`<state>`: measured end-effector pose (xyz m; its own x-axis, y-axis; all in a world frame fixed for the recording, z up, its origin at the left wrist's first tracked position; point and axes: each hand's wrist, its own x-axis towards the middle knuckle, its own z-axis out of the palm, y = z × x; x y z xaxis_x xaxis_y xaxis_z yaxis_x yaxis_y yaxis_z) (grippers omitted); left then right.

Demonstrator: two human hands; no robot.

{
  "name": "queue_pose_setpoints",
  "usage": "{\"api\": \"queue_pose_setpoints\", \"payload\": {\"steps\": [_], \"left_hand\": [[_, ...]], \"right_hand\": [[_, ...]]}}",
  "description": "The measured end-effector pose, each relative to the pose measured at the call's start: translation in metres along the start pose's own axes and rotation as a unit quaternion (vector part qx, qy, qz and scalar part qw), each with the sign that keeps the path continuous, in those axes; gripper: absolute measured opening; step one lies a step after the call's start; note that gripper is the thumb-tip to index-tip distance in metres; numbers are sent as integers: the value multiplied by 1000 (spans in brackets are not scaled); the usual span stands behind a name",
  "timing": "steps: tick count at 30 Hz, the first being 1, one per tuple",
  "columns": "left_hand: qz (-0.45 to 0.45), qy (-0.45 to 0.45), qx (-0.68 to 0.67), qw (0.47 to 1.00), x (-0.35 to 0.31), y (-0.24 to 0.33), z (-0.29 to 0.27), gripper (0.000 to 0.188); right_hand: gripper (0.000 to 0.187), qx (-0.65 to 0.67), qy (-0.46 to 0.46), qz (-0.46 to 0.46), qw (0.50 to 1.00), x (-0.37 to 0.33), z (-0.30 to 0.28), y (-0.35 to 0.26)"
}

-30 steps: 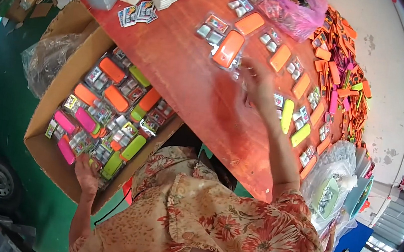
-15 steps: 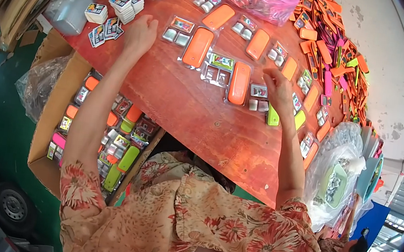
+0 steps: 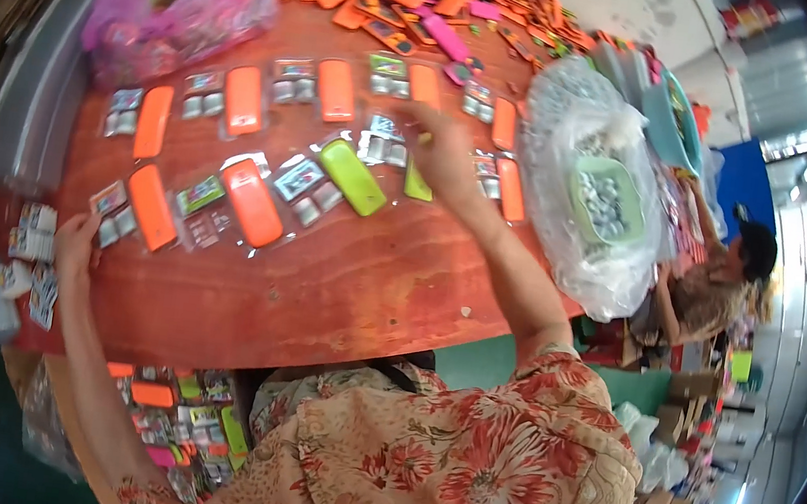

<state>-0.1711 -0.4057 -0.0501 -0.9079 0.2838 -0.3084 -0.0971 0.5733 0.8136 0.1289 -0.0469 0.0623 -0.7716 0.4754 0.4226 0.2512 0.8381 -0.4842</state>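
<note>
Two rows of clear plastic blister trays lie on the red wooden table [image 3: 349,286]. Each carries a toy-phone-shaped case, mostly orange, plus small white pieces and a printed packet. My left hand [image 3: 75,240] is at the table's left, its fingers apart beside the tray with an orange case [image 3: 152,208]; whether it touches the tray I cannot tell. Over the right part of the rows hovers my right hand [image 3: 443,161], slightly blurred, fingers spread and partly covering a lime case [image 3: 418,183]. Another lime case [image 3: 352,177] lies tilted to its left.
Stacks of printed cards [image 3: 35,232] stand at the left edge. Behind are a pink plastic bag [image 3: 185,19] and a heap of coloured phone pieces [image 3: 393,9]. A green basket [image 3: 606,198] sits in clear plastic at right, near another person [image 3: 706,289]. A cardboard box [image 3: 86,415] holds filled trays below.
The view has swung to the right. My left hand has come from near the card stacks to the leftmost front tray. My right hand has shifted along the rows to the right.
</note>
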Motion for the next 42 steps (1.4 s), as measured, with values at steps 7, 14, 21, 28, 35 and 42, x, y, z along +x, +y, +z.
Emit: {"api": "queue_pose_setpoints", "payload": {"steps": [7,14,21,28,35,42], "left_hand": [[-1,21,54,998,10,-16,-10,26],[-29,10,17,999,19,-17,-14,22],[-43,34,40,998,23,-17,-15,24],[-44,32,54,997,32,-24,-19,26],[-57,34,48,997,29,-21,-15,25],[-58,31,50,997,16,-10,-10,23]], "right_hand": [[19,20,236,340,910,-82,-186,113],[37,-341,2,399,851,-111,-220,192],[28,-441,-39,373,815,-92,-209,214],[18,-360,-11,298,884,-113,-214,218],[19,-301,40,351,886,-104,-229,195],[24,-268,-148,307,901,-116,-206,197]]}}
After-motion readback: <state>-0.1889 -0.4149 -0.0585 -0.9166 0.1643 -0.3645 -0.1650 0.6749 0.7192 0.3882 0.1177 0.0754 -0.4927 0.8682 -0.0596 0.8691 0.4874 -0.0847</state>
